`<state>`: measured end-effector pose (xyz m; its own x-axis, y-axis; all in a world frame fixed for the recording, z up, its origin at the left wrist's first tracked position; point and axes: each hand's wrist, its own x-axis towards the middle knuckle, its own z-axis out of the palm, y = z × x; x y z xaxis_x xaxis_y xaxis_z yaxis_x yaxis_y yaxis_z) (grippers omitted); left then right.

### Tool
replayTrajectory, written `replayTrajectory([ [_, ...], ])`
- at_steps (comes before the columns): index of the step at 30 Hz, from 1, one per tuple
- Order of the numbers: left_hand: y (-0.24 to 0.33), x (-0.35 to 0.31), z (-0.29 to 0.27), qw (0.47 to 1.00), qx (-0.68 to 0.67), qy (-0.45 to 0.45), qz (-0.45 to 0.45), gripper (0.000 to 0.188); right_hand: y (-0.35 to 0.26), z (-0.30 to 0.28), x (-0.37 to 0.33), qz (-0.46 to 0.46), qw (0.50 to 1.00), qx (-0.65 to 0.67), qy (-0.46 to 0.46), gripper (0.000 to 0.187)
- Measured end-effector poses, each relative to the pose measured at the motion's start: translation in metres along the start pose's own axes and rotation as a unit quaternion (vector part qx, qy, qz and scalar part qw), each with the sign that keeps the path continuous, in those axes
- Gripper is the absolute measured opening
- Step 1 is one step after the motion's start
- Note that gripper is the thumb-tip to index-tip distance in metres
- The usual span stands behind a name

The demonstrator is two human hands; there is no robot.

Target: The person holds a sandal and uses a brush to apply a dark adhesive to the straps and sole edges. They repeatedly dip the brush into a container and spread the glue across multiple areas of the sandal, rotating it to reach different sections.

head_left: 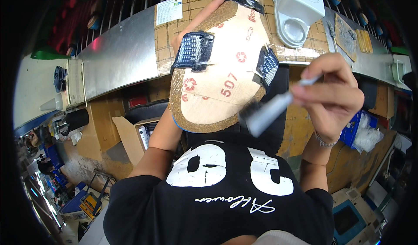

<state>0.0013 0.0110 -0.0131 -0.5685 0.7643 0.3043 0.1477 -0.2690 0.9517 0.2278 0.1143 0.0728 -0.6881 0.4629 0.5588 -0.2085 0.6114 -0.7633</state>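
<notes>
Held up in front of me is a sandal part on its last (pixel 217 84), underside toward me: a pale insole board with red stamped marks and a brown cork rim. Woven navy-and-white straps (pixel 193 50) fold over its sides, and a black buckled strap crosses the narrow far end. My left hand (pixel 201 19) grips it from behind on the left; most of that hand is hidden. In my closed right hand (pixel 333 92) is a brush (pixel 271 114) with a whitish handle, smeared by motion. Its dark bristle end is at the lower right cork edge; contact cannot be made out.
A white plastic dispenser with a round cup (pixel 294 31) stands on the cardboard-covered metal bench (pixel 117 55) ahead. A rack of metal rods runs behind it. An open carton (pixel 130 138) is below left, and a blue crate (pixel 352 129) with clear plastic bags below right.
</notes>
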Motion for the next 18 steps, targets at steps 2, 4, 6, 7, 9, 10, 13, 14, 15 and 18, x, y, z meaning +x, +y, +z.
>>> replayTrajectory([
  [2,0.002,-0.001,0.000,0.999,-0.033,-0.011,0.009,0.058,0.002,-0.001,0.001,0.018,1.000,0.018,-0.018,0.031],
  [4,0.004,-0.003,0.000,0.997,0.061,0.001,0.039,0.062,0.004,-0.002,0.002,0.017,0.997,0.067,-0.038,0.031],
  [6,0.007,-0.006,0.002,0.996,0.081,0.010,0.024,0.064,0.007,-0.003,0.002,0.008,0.998,0.060,-0.033,0.029],
  [7,0.009,-0.006,0.001,0.998,0.051,-0.009,-0.027,0.066,0.009,-0.003,0.001,0.012,0.999,0.035,-0.021,0.028],
  [9,0.009,-0.009,0.001,0.999,-0.041,-0.023,-0.017,0.065,0.017,-0.003,-0.001,0.034,0.999,0.018,-0.029,0.028],
  [10,0.007,-0.010,0.000,0.996,-0.079,-0.026,-0.023,0.065,0.019,-0.005,-0.004,0.023,0.998,0.046,-0.044,0.029],
  [13,0.000,-0.018,-0.010,0.998,0.039,-0.055,0.008,0.072,0.030,-0.014,-0.015,0.022,0.988,0.108,-0.107,0.026],
  [14,-0.004,-0.020,-0.014,0.996,0.074,-0.050,0.026,0.073,0.036,-0.017,-0.019,0.031,0.981,0.175,-0.072,0.024],
  [15,-0.008,-0.020,-0.019,0.992,0.110,-0.036,0.042,0.074,0.042,-0.021,-0.022,0.031,0.969,0.241,-0.029,0.021],
  [18,-0.017,-0.028,-0.028,0.997,0.073,-0.009,-0.033,0.084,0.062,-0.048,-0.023,0.112,0.974,0.169,0.098,0.013],
])
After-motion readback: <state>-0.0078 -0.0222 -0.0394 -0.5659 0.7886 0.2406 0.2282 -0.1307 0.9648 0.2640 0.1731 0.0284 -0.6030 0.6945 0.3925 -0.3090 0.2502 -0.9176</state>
